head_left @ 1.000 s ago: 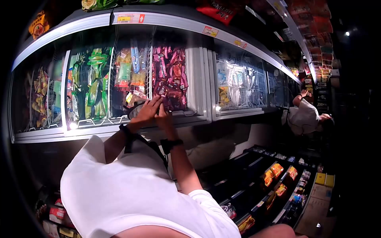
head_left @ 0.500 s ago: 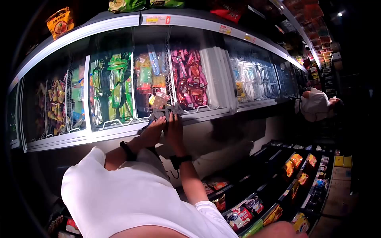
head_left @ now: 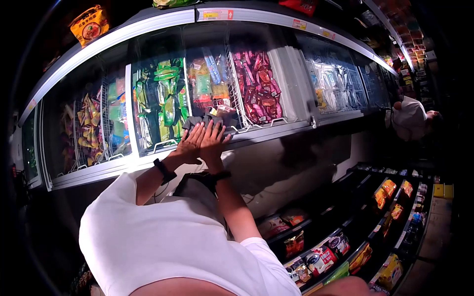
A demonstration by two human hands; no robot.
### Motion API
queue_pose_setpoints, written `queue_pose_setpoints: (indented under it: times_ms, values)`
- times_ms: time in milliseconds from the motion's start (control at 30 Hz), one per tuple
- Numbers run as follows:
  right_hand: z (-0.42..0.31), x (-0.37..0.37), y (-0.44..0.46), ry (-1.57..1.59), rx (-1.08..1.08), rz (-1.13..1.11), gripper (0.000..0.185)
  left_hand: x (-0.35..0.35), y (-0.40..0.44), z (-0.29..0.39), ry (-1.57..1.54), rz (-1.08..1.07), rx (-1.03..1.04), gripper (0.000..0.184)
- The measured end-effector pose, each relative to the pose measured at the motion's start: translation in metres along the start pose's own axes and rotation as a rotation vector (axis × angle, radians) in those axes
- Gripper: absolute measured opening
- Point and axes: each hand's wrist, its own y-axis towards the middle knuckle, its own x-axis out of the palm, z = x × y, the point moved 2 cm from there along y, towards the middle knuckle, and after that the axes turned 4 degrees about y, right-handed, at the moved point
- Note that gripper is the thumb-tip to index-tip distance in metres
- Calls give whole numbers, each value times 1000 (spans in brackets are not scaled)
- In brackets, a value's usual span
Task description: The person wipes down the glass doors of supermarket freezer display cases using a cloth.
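Note:
A crumpled dark grey cloth (head_left: 203, 120) lies at the front edge of the glass-topped freezer (head_left: 269, 132). My left hand (head_left: 190, 144) rests on it with fingers stretched out and pressed down. Close beside it, partly overlapping, my right hand (head_left: 212, 142) also lies on the cloth, its fingers extended and slightly apart. Both wrists wear dark bands. Under the glass near the hands are green-wrapped ice creams (head_left: 167, 93), mixed packets (head_left: 202, 84) and pink-red wrapped ice creams (head_left: 259, 89) in wire baskets. The undersides of both hands are hidden.
An orange instant noodle packet (head_left: 90, 27) stands above the freezer's back rail. Low shelves with packaged food (head_left: 320, 259) run behind me at lower right. Another person in a white shirt (head_left: 411, 118) is farther along the aisle at right.
My view has shifted, so the freezer appears farther right. Both hands and the cloth have moved slightly left along the freezer's front edge, and the hands lie flatter.

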Motion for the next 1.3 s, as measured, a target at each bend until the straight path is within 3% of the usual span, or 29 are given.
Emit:
queue_pose_setpoints:
  times_ms: [133, 167, 200, 267, 400, 533, 600, 667, 733, 900, 967, 1067, 1167, 1200, 1233, 1300]
  values:
    - [10, 7, 28, 30, 44, -53, 63, -10, 24, -2, -15, 54, -31, 134]
    - [14, 10, 39, 37, 65, -79, 62, 10, 40, -11, -7, 170, -3, 130]
    - [16, 12, 49, 47, 82, -110, 61, 49, 64, -23, 539, 617, -43, 125]
    - [23, 4, 65, 59, 75, -161, 71, 1, 74, -18, -33, 27, -52, 121]
    - [35, 2, 117, 103, 138, -248, 71, -32, 108, -30, -19, -100, -42, 119]
    - [52, -1, 168, 86, 105, -270, 64, -54, 159, -37, 16, -42, -75, 116]
    - [64, 19, 186, 33, 36, -129, 60, -40, 184, -37, 25, 100, -155, 114]
    - [69, 8, 213, -23, 44, -269, 58, -41, 205, -32, -45, 139, -240, 110]
    - [81, 1, 234, 39, 27, -270, 60, -41, 227, -30, -118, 228, -269, 110]
    - [119, -20, 265, 3, -10, -303, 83, -53, 273, -21, -154, 372, -226, 109]
    - [140, -44, 262, 10, 4, -370, 71, -57, 291, -16, -192, 353, -191, 109]
    - [211, -41, 261, 58, 147, -279, 58, -52, 341, 42, -275, 418, -17, 111]
    - [323, -54, 244, -62, 171, -354, 53, -51, 369, 143, -313, 236, 150, 112]
    - [327, -98, 225, -134, 231, -399, 56, -56, 370, 176, -369, 186, 201, 109]
    - [340, -115, 213, -273, 113, -343, 40, -38, 380, 201, -502, 322, 265, 99]
    - [402, -90, 220, -375, -104, -670, 30, -25, 376, 223, -620, 463, 299, 90]
